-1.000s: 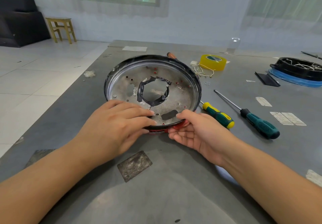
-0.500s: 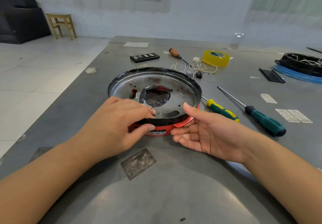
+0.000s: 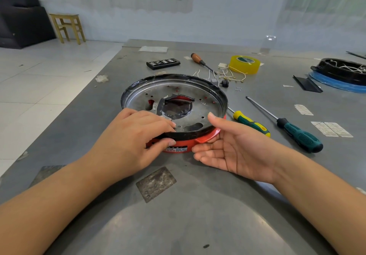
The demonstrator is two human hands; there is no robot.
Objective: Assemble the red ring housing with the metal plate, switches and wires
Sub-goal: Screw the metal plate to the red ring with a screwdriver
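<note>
- While the metal plate (image 3: 206, 104) sits on the red ring housing (image 3: 184, 146) at mid tabletop (image 3: 198, 205), my left hand (image 3: 132, 141) pinches their near rim, fingers (image 3: 168, 125) on top, thumb below.
- My right hand (image 3: 233, 151) lies released, palm up, touching the housing's right side.

Wooden stool (image 3: 67, 27), tiled floor (image 3: 49, 80)

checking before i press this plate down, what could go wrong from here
The left hand has fingertips over the metal plate rim above the red ring housing; they could get pinched. The jagged cutout edge might cut skin. The yellow-green screwdriver lies close beside the housing and could get knocked.
</note>
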